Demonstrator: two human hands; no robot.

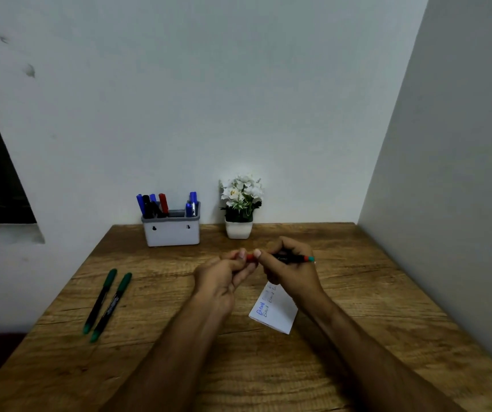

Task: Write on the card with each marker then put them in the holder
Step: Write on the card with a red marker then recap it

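My right hand (291, 270) grips the black barrel of a red marker (291, 259) held level above the table. Its teal end sticks out to the right. My left hand (227, 272) pinches the marker's red cap (250, 257) at the left end. Under my right hand lies the white card (277, 313) with blue handwriting on it. The grey holder (171, 231) stands at the back against the wall, with several blue, black and red markers in it. Two green markers (106, 303) lie side by side on the left of the wooden table (179, 367).
A small white pot with white flowers (240, 208) stands right of the holder at the back. A wall runs along the table's right side, and another behind it. The table's left edge drops off near the green markers.
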